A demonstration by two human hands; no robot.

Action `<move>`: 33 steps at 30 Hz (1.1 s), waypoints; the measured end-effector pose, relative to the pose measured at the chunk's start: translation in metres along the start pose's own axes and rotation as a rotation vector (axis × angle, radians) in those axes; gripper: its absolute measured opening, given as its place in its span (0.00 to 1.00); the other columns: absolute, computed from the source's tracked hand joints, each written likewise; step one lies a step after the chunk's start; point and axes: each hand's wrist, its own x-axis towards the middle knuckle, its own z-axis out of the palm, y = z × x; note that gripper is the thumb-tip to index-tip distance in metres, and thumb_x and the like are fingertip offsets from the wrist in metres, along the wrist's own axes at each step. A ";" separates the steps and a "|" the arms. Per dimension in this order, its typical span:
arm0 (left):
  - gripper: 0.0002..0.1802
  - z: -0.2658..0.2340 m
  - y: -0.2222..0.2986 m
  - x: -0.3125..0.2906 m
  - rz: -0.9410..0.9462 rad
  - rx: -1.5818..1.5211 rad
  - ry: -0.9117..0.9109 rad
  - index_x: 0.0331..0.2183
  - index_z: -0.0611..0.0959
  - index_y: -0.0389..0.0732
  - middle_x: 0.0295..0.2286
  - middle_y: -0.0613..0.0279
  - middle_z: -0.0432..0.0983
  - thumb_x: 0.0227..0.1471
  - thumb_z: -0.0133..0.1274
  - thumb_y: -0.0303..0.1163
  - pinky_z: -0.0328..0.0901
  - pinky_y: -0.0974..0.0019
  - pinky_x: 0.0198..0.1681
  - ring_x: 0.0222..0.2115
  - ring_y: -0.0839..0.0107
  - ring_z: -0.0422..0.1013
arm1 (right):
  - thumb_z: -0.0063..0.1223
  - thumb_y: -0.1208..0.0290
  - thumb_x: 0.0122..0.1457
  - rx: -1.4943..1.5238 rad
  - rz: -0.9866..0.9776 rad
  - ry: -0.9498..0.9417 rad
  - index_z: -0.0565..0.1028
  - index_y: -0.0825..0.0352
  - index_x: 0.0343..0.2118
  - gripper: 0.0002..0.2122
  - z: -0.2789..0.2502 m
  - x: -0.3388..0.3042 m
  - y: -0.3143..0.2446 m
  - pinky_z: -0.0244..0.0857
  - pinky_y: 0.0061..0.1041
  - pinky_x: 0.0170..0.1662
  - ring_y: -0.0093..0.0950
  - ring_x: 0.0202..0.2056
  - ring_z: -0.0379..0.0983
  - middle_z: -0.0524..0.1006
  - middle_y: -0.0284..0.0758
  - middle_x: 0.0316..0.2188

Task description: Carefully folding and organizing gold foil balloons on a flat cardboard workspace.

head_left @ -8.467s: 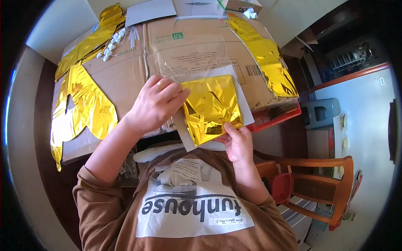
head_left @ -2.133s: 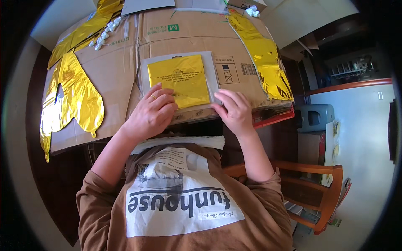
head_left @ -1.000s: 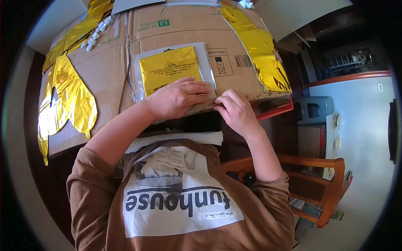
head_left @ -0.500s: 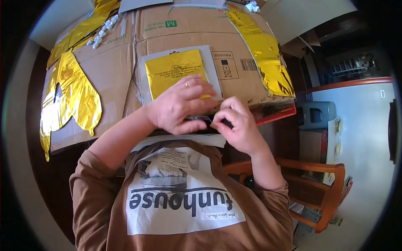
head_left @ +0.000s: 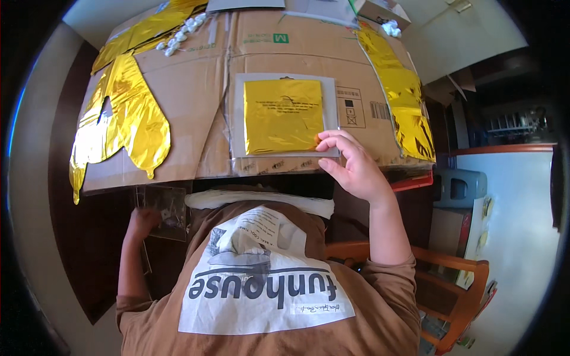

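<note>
A flat package [head_left: 240, 113] with a white backing and a folded gold foil balloon [head_left: 282, 115] in it lies on the cardboard near the front edge. At its lower right corner is my right hand [head_left: 356, 169], fingers curved and thumb apart; the fingertips reach over the corner, and I cannot tell whether they press on it. Down at the left, below the cardboard's edge, my left hand [head_left: 142, 223] is closed on a clear plastic bag [head_left: 169, 207], in dim light. Further left a flat gold foil balloon [head_left: 133, 113] shaped like a letter A hangs slightly over the edge.
The large cardboard [head_left: 196, 127] covers the work surface. Another gold foil piece [head_left: 398, 89] runs down its right side, with more gold foil [head_left: 145, 32] at the far left. White balls [head_left: 181, 35] sit nearby. A wooden chair [head_left: 457, 296] stands at my right.
My hands have parted. The left went down and left below the edge with the clear bag; the right moved up to the package corner. The view has shifted, too.
</note>
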 end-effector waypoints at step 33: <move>0.24 0.039 0.256 0.042 1.448 0.339 0.345 0.44 0.82 0.36 0.45 0.54 0.78 0.41 0.67 0.29 0.68 0.52 0.54 0.49 0.54 0.75 | 0.67 0.70 0.50 -0.803 -0.354 0.260 0.79 0.63 0.45 0.18 0.034 -0.042 0.023 0.60 0.42 0.60 0.35 0.53 0.72 0.78 0.35 0.49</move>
